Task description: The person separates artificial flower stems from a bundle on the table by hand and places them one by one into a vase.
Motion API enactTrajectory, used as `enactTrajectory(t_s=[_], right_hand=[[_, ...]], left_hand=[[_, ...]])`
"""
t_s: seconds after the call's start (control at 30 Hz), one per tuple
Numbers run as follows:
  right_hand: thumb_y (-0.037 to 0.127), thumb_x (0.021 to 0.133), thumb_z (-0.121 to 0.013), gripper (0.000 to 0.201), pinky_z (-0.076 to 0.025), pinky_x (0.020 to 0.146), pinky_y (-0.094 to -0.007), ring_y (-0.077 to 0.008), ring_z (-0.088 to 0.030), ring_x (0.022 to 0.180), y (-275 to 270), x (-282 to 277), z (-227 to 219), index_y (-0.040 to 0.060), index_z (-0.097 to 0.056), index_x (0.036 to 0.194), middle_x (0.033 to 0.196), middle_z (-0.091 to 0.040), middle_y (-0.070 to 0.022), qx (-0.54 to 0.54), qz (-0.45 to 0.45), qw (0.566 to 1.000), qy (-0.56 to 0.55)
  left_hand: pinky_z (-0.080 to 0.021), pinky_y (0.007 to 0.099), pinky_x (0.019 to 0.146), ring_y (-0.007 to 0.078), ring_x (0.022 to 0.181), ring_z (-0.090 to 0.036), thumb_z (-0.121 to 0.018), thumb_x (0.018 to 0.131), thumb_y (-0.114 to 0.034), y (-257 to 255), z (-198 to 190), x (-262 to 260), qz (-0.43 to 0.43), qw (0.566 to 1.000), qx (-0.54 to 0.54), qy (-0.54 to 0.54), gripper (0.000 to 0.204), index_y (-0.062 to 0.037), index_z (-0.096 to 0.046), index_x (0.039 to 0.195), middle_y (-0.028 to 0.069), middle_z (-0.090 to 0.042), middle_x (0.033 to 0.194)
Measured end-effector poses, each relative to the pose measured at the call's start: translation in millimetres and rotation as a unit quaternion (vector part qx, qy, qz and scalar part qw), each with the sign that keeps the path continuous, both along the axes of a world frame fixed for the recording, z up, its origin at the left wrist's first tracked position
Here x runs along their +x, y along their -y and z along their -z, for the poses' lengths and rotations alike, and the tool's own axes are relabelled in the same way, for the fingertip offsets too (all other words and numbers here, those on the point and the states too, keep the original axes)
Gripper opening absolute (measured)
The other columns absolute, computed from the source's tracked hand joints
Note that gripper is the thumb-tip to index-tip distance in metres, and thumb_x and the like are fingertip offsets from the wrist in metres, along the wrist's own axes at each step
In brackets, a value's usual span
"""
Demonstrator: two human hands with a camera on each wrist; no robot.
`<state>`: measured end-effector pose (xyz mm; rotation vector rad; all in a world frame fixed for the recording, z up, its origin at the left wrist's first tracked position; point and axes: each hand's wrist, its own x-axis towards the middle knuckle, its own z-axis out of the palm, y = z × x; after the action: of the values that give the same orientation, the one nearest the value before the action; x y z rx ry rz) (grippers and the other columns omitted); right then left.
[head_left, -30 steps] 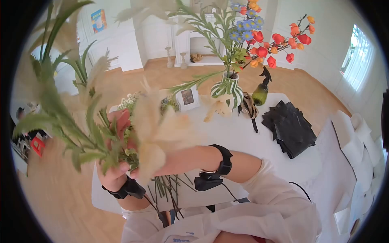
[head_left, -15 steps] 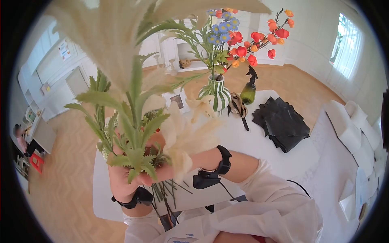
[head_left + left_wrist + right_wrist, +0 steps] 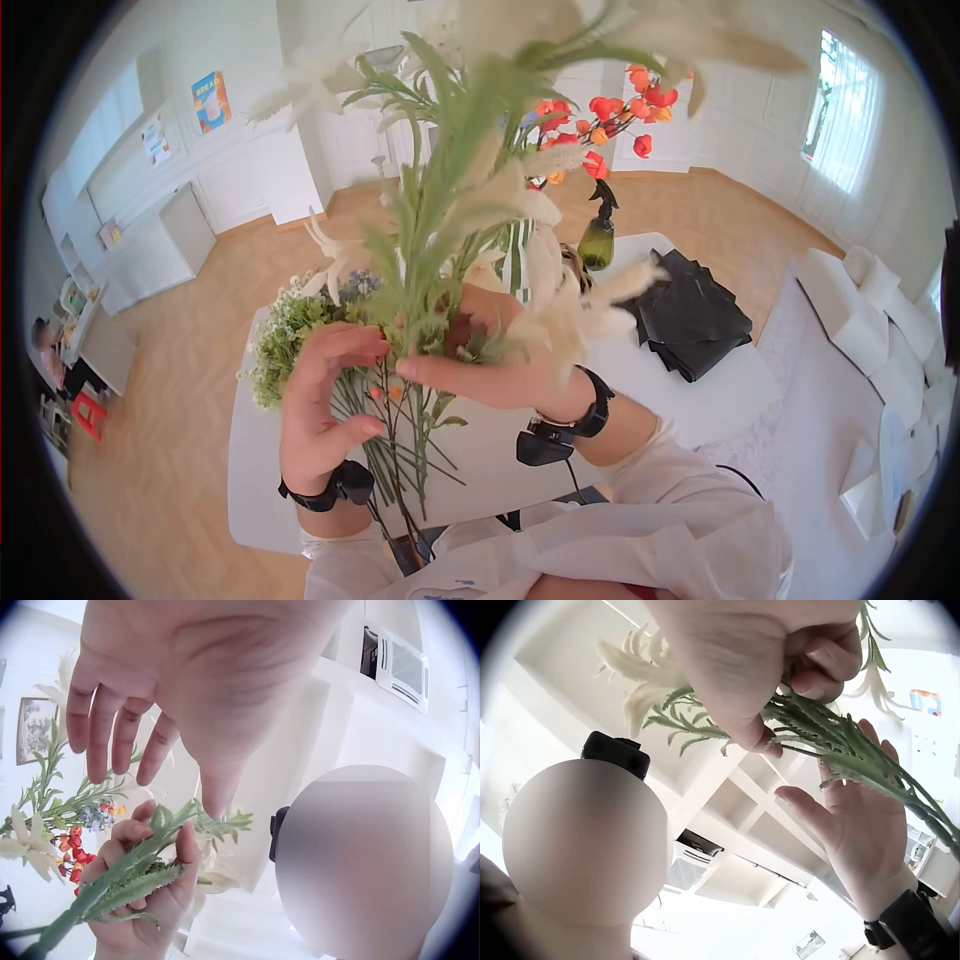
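Note:
My right hand [image 3: 525,375] grips the leafy green stems of several cream, lily-like flowers [image 3: 560,325], which rise blurred in front of the head camera. In the right wrist view its fingers curl round the green stems [image 3: 832,739]. My left hand [image 3: 315,410] is beside the stems, fingers loosely bent and thumb apart, holding nothing. The left wrist view shows that same left palm [image 3: 202,675] with its fingers spread. Below both hands, a bundle of thin stems [image 3: 410,455] extends over the table's near side. A bunch of small white flowers [image 3: 285,340] with greenery is behind the left hand.
On the white table [image 3: 265,490] a green-and-white striped vase [image 3: 514,250] is mostly hidden behind the flowers. Red and orange flowers [image 3: 605,115] show above it. A green spray bottle [image 3: 597,243] and a stack of black sheets [image 3: 690,320] are to the right.
The cream flowers and leafy stems have swung rightward and upright with my right hand. My left hand, earlier wrapped at the stems, has let go and moved apart, uncovering the white bunch.

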<state>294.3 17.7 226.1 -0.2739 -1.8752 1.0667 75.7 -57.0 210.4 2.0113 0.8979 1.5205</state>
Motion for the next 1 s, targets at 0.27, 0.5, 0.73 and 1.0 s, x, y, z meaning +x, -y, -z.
enactTrajectory(t_s=[0.27,0.5,0.73,1.0], right_hand=[[0.008,0.085,-0.076,0.031,-0.042,0.053,-0.0225,-0.0045,-0.053,0.067,-14,38,15,0.0037,-0.058,0.110,0.088,-0.063,-0.0001,-0.007,0.115,0.990,-0.079],[0.003,0.079,-0.077,0.081,-0.047,0.055,-0.0212,-0.0097,-0.061,0.065,2,128,-13,0.0021,-0.034,0.148,0.112,-0.069,-0.0149,-0.141,-0.123,0.982,-0.013],[0.016,0.094,-0.066,0.027,-0.034,0.043,-0.0193,-0.0044,-0.045,0.049,-2,174,-39,-0.0003,-0.058,0.115,0.091,-0.071,-0.0108,-0.136,0.018,0.989,0.059],[0.019,0.094,-0.064,0.025,-0.033,0.043,-0.0189,-0.0048,-0.044,0.046,-17,211,-59,0.0005,-0.057,0.110,0.088,-0.069,-0.0096,-0.060,0.016,0.996,0.067]], left_hand=[[-0.053,0.0289,0.077,0.0168,0.082,-0.067,-0.053,0.101,-0.008,-1,20,87,0.086,0.966,-0.242,-0.024,0.029,0.0021,-0.045,0.127,0.0079,-0.065,0.092],[-0.034,0.0238,0.063,0.0086,0.068,-0.037,-0.038,0.107,-0.018,-2,11,131,0.211,0.914,-0.334,-0.088,0.038,0.0013,-0.042,0.139,-0.0030,-0.040,0.075],[-0.033,0.0232,0.061,0.0077,0.065,-0.035,-0.038,0.108,-0.025,-37,16,180,0.254,0.912,-0.318,-0.053,0.037,-0.0043,-0.048,0.137,-0.0045,-0.034,0.073],[-0.041,0.0280,0.069,0.0121,0.076,-0.045,-0.044,0.106,-0.032,-70,23,214,0.370,0.862,-0.347,-0.022,0.044,-0.0061,-0.045,0.141,0.0010,-0.045,0.087]])
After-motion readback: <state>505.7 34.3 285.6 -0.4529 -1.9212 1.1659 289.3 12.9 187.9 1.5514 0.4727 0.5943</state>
